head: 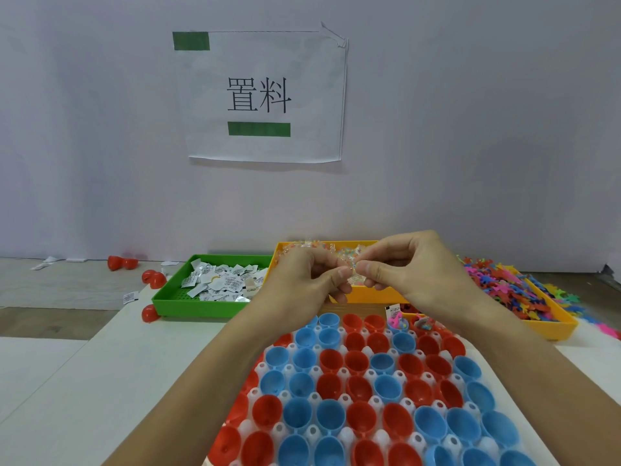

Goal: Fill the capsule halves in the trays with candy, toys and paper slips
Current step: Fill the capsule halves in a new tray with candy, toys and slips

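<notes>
A white tray [369, 351] full of open red and blue capsule halves [356, 361] lies in front of me. Two halves at its far right [398, 322] hold a toy and a paper slip. Above the tray's far edge, my left hand [309, 280] and my right hand [406, 264] meet and both pinch a clear candy packet [353, 270] with coloured beads inside. Behind them stands the orange candy tray [366, 294]. The green tray [178, 304] of paper slips [221, 280] sits to the left. An orange tray [551, 326] of colourful plastic toys [504, 284] sits to the right.
Loose red capsule halves [153, 277] lie on the table left of the green tray, with a few stray slips [129, 297]. A paper sign [262, 95] hangs on the wall behind. Some toys [608, 331] have spilled over the right tray's edge.
</notes>
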Tool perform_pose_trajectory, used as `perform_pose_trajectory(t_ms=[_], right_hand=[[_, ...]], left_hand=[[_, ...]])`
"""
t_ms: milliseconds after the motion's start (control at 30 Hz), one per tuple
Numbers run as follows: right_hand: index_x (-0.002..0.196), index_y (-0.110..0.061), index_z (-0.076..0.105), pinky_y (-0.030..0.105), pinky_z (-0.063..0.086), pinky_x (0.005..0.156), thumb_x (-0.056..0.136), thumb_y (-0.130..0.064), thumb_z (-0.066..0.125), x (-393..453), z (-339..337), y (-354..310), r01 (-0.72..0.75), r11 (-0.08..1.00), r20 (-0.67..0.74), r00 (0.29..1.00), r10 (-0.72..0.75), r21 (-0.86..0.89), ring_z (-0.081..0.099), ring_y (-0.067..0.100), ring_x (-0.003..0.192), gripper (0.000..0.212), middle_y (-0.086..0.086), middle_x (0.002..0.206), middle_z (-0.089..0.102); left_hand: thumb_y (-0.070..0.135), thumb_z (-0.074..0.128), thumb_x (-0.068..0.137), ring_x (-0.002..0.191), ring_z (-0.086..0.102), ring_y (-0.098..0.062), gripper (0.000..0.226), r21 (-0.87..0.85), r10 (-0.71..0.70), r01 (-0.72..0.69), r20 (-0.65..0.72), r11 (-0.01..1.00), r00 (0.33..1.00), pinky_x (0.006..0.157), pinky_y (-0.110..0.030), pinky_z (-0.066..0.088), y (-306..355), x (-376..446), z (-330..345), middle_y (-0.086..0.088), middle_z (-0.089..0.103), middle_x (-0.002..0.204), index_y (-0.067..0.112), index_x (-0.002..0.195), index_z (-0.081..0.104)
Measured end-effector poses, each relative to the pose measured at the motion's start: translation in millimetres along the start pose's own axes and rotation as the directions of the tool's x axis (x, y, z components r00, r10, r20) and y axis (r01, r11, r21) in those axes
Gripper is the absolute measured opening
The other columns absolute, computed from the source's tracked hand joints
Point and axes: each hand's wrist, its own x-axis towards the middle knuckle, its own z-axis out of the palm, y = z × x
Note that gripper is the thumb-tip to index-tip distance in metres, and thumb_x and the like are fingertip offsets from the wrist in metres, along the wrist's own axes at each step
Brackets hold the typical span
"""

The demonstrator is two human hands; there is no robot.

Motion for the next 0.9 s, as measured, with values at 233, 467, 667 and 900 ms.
perform_pose_trajectory(t_ms=[233, 467, 667, 900], right_hand=[[0.074, -0.021, 0.076, 0.01, 0.05, 0.058, 0.082, -0.015, 0.08, 5.2, -1.5, 21.7, -0.047, 0.939, -0.057, 0.998, 0.029, -0.34, 0.067, -0.001, 0.061, 0.011, -0.01, 0.066, 0.073], [0.077, -0.024, 0.077, 0.009, 0.048, 0.059, 0.084, -0.019, 0.079, 5.1, 3.1, 37.3, -0.056, 0.818, 0.013, 0.997, 0.078, -0.572, 0.064, -0.002, 0.065, 0.008, -0.014, 0.07, 0.069], [0.081, -0.022, 0.074, 0.02, 0.055, 0.069, 0.086, -0.018, 0.077, 3.8, 8.6, 42.2, -0.048, 0.779, 0.044, 0.994, 0.096, -0.625, 0.064, 0.003, 0.073, 0.008, -0.009, 0.079, 0.068], [0.077, -0.023, 0.071, 0.029, 0.06, 0.073, 0.088, -0.018, 0.075, 1.4, 12.2, 42.3, -0.017, 0.738, 0.102, 0.988, 0.117, -0.675, 0.063, 0.005, 0.075, 0.013, -0.007, 0.083, 0.067]], left_hand=[[0.029, 0.061, 0.096, 0.061, 0.065, -0.005, 0.016, 0.039, -0.019, 0.027, -0.206, 0.999, 0.978, 0.054, -0.013, 0.046, -6.4, 3.4, -15.1, -0.001, 0.075, 0.077, 0.019, 0.089, 0.071], [0.024, 0.062, 0.094, 0.072, 0.066, -0.014, 0.014, 0.164, -0.05, 0.157, -0.518, 0.974, 0.854, 0.064, -0.03, 0.052, -30.0, 7.2, -56.1, 0.003, 0.074, 0.077, 0.023, 0.083, 0.071], [0.013, 0.062, 0.091, 0.071, 0.06, -0.005, 0.013, 0.325, -0.074, 0.329, -0.602, 0.887, 0.795, 0.055, -0.021, 0.041, -65.6, 3.5, -85.3, 0.002, 0.069, 0.08, 0.016, 0.093, 0.074], [0.008, 0.048, 0.094, 0.082, 0.066, -0.022, 0.024, 0.566, -0.119, 0.352, -0.406, 0.746, 0.906, 0.08, -0.036, 0.055, -84.5, 1.0, -79.2, -0.002, 0.068, 0.094, 0.017, 0.095, 0.07]])
